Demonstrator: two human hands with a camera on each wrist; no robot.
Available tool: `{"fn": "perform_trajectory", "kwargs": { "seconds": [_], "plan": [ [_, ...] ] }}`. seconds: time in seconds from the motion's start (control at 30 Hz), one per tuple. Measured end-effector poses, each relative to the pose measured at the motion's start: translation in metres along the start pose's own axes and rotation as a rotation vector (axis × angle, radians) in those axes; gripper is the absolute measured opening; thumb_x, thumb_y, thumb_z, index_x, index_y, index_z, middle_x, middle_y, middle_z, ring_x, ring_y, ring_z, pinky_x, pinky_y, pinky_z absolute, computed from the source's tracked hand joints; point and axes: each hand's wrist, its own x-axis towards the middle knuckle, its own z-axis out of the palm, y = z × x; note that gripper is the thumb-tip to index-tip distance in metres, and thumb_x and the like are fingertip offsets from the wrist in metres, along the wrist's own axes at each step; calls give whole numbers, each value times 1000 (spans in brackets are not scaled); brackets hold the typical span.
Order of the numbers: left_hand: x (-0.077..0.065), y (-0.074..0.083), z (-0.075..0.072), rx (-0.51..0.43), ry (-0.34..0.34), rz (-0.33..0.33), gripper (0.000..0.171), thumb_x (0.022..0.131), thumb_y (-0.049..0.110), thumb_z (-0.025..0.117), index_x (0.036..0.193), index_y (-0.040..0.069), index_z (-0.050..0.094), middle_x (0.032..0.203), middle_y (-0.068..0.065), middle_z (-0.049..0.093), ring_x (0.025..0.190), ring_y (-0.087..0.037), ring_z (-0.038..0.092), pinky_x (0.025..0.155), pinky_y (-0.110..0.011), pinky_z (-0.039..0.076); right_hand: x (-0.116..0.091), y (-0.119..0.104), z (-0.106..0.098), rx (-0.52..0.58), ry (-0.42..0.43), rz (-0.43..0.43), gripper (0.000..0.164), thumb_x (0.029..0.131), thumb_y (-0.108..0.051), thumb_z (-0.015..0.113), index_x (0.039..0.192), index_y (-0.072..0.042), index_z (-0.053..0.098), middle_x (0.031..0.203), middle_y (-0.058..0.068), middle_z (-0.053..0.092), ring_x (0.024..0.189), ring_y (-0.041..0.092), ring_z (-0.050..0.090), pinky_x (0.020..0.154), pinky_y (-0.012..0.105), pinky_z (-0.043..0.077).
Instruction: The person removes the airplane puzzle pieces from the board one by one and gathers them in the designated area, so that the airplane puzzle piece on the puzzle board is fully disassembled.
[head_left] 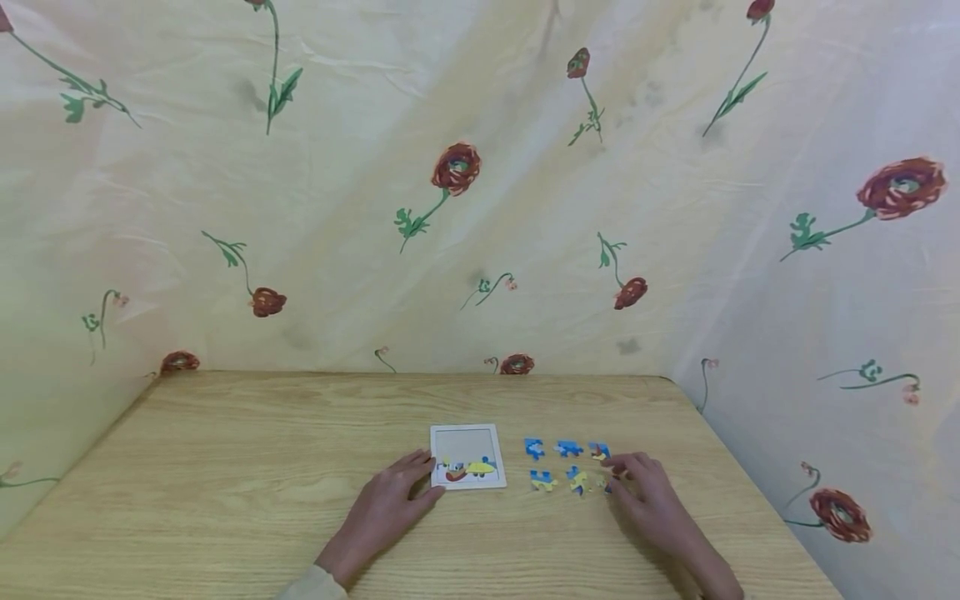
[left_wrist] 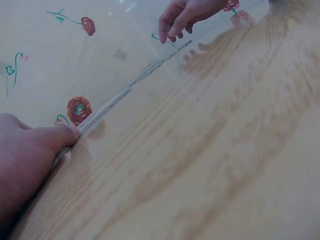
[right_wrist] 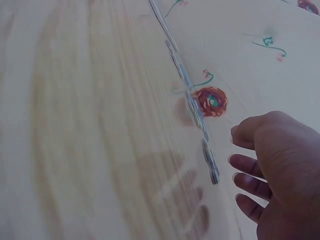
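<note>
A white-framed square puzzle tray (head_left: 465, 427) lies flat on the table, with joined pieces showing a red, yellow and blue picture (head_left: 471, 469) along its near side. My left hand (head_left: 390, 503) holds the tray by its near left corner, thumb at the near edge and fingers along the left side. Right of the tray lie several loose jigsaw pieces in two rows, among them a blue piece (head_left: 534, 448) and a blue-and-yellow piece (head_left: 542, 481). Over the rightmost pieces hovers my right hand (head_left: 651, 502), fingers loosely bent and apart, nothing between them (right_wrist: 282, 170).
The wood-grain table (head_left: 262, 483) stretches out to both sides and behind the tray. A pale cloth with red flowers (head_left: 337, 208) hangs along its back and right sides.
</note>
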Motion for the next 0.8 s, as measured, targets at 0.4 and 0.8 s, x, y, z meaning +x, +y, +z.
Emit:
{"fn": "perform_trajectory", "kwargs": {
  "seconds": [0.4, 0.8],
  "plan": [
    [1, -1, 2, 20, 12, 8, 49, 99, 38, 71, 131, 0, 70, 142, -17, 62, 133, -36, 56, 107, -56, 47, 15, -27, 23, 97, -54, -57, 18, 94, 2, 71, 111, -5, 70, 102, -1, 61, 97, 20, 52, 71, 27, 49],
    [1, -1, 1, 18, 11, 4, 49, 99, 37, 71, 131, 0, 69, 142, -17, 61, 134, -36, 55, 108, -56, 45, 30, -55, 44, 154, -127, -85, 19, 98, -2, 69, 117, -4, 69, 107, 1, 63, 101, 21, 54, 79, 33, 52]
  ]
}}
